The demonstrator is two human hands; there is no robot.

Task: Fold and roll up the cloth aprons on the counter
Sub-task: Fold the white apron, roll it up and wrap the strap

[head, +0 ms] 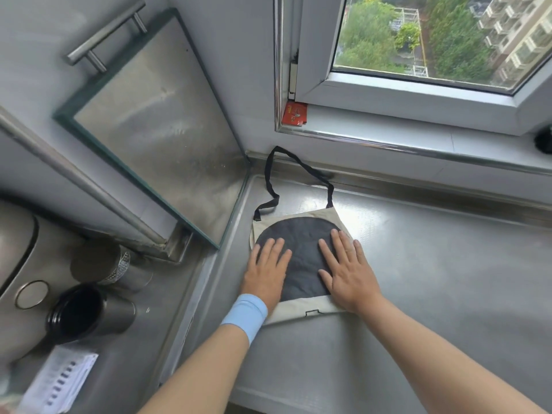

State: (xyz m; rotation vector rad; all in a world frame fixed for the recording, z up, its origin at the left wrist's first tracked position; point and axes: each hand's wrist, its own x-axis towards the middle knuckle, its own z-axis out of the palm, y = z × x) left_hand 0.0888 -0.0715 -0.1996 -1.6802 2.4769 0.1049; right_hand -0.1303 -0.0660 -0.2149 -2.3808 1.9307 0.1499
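A folded beige apron (301, 315) with a round dark grey patch (301, 252) lies flat on the steel counter (433, 264) near the corner. Its black neck strap (286, 162) loops away toward the wall. My left hand (265, 273) lies flat on the left side of the apron with straight, spread fingers; a light blue wristband sits on that wrist. My right hand (348, 273) presses flat on the right side, fingers spread. Neither hand grips the cloth.
A glass-edged metal panel (155, 127) leans against the left wall. Lower left holds a black cup (80, 315), a steel cup (101, 261) and a white paper sheet (56, 380). A window (418, 55) with a sill runs behind the counter; a red packet (294, 113) sits on the sill.
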